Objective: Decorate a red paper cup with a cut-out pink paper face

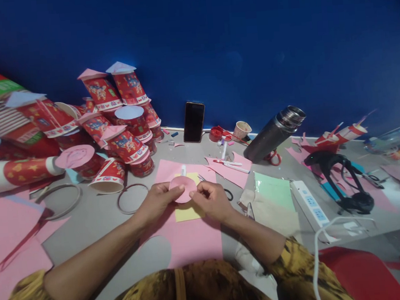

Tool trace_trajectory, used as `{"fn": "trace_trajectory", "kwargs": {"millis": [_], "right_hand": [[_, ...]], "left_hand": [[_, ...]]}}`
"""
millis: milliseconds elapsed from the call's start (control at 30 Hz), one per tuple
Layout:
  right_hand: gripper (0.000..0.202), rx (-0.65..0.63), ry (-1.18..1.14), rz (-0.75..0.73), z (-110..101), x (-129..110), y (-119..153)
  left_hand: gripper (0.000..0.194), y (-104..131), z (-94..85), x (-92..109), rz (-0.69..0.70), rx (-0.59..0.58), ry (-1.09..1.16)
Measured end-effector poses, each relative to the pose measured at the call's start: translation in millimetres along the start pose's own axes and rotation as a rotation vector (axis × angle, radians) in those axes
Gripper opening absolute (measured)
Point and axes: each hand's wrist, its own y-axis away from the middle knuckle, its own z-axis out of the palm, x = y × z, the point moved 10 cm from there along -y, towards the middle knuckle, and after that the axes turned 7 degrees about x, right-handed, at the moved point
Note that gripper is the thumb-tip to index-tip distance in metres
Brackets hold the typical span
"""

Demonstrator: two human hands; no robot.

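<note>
Between my two hands is a small pink paper disc (pixel 182 190), held up over a yellow sheet (pixel 187 214). My left hand (pixel 160 199) pinches its left edge, thumb on top. On the other side my right hand (pixel 213 200) grips the lower right edge with thumb and fingers. Beneath the yellow sheet lies a larger pink sheet (pixel 192 242) with a rounded cut-out. A white tube or stick (pixel 183 170) stands out just beyond the disc. Scissors, partly hidden, have a dark handle loop (pixel 228 194) beside my right hand.
Stacked red paper cups (pixel 127 143) with paper tops fill the left, near two rings (pixel 133 199). A phone (pixel 194 122) leans on the blue wall. Toward the right are a tilted dark flask (pixel 270 136), a green packet (pixel 274 190), a power strip (pixel 309 204) and a black headband frame (pixel 342 181).
</note>
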Motion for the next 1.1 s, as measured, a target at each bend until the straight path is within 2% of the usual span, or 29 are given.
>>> {"fn": "trace_trajectory", "kwargs": {"millis": [133,267,567,800,933,1100], "right_hand": [[0.032,0.046,-0.051,0.043,-6.3,2.2,-2.7],[0.032,0.079,-0.059,0.057,-10.6,4.1,-3.9],[0.033,0.050,-0.022,0.045,-6.9,6.2,-3.3],[0.032,0.088,-0.058,0.047,-12.0,9.4,-7.1],[0.032,0.135,0.086,-0.138,-13.4,-1.5,-4.5],[0.024,0.332,0.339,-0.617,-24.7,-36.5,9.3]], "left_hand": [[0.033,0.6,-3.7,2.0,0.015,0.018,-0.023],[0.028,-0.8,-4.0,-0.6,0.025,0.020,-0.053],[0.030,-7.9,-9.2,-5.9,0.072,0.016,-0.126],[0.034,0.5,2.2,-0.4,0.054,-0.067,-0.095],[0.037,-1.4,1.1,0.3,0.067,-0.041,-0.079],[0.035,-4.7,-1.6,-5.0,-0.032,-0.067,-0.088]]}}
